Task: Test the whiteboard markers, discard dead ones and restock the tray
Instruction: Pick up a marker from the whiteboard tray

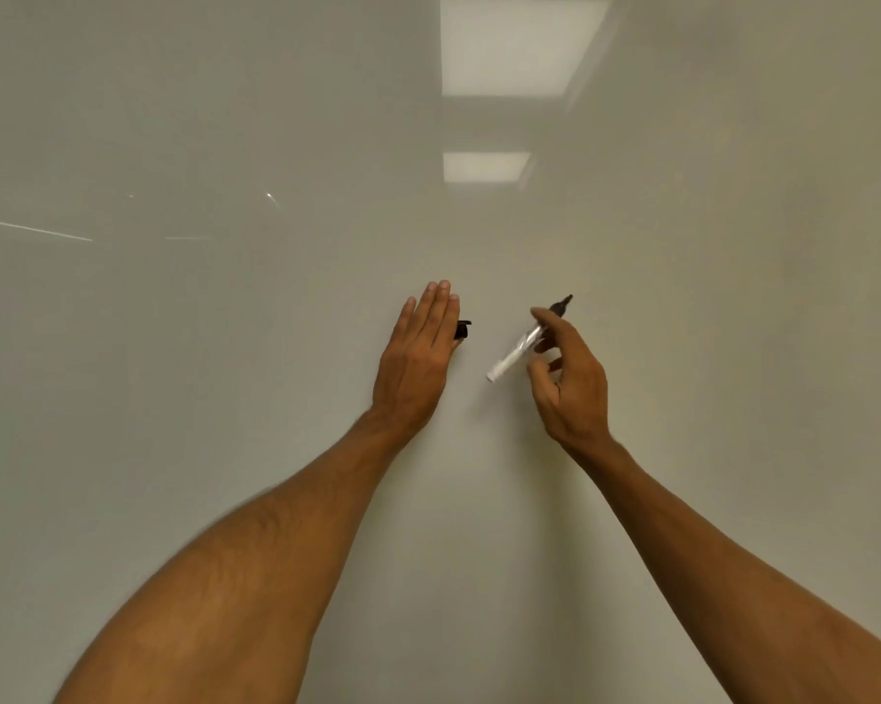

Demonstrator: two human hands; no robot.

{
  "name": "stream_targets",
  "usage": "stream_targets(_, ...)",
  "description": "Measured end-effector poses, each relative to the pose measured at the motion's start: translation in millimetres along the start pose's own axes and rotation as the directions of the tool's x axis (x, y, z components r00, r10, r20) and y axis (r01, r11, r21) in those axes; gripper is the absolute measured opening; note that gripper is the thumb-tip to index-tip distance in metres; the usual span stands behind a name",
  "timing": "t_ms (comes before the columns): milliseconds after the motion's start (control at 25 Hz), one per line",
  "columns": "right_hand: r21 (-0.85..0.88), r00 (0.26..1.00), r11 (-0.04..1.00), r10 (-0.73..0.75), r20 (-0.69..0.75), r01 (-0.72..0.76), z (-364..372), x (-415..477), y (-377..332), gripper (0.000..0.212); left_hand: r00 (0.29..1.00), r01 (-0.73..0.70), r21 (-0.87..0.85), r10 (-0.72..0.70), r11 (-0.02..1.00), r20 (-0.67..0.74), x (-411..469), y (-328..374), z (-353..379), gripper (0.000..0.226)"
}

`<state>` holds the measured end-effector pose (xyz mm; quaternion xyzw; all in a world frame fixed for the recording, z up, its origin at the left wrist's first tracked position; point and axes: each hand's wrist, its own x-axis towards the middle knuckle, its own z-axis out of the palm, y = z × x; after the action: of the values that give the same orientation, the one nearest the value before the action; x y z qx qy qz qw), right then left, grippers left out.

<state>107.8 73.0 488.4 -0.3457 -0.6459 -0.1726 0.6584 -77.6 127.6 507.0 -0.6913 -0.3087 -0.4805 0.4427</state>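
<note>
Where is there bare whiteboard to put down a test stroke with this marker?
Bare whiteboard lies right of the right hand holding the marker, and above both hands below the light reflections. It is tight between the marker and the left hand, where the cap shows.

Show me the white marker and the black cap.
white-barrelled black-tipped marker (515,352), head view, middle of the barrel.
small black plastic cap (462,329), head view, its exposed end.
</note>
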Motion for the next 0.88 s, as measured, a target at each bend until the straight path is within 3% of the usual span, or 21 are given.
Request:
stream_targets(80,-0.044,0.998,0.999,-0.014,-0.054,0.012,-6,15,2,0.044,0.999,0.03,-0.024,-0.03,0.999,0.013,13,2,7,0.056)
stream_targets(240,0.013,0.987,0.998,-0.058,-0.152,0.061,-15,28,4,0.02,0.995,0.097,-0.042,-0.098,0.994,-0.023,14,10,19,0.052)
stream_targets(400,0.145,0.98,0.985,0.118,-0.158,-0.095,-14,32,6,0.025,0.991,0.127,-0.021,-0.128,0.992,-0.047,9,14,24,0.051)
stream_targets(600,0.171,0.976,0.98,0.136,-0.17,-0.106,-7,33,9,0.016,0.989,0.129,-0.005,-0.129,0.992,-0.071,8,15,27,0.051)
stream_targets(760,0.09,0.999,0.996,0.008,-0.044,-0.004,-7,11,17,0.017,0.99,0.129,0.011,-0.128,0.992,-0.066,8,14,27,0.049)
stream_targets(880,0.103,0.985,0.989,0.121,-0.126,-0.108,-11,-10,26,0.012,0.989,0.131,0.046,-0.128,0.99,-0.074,8,14,29,0.047)
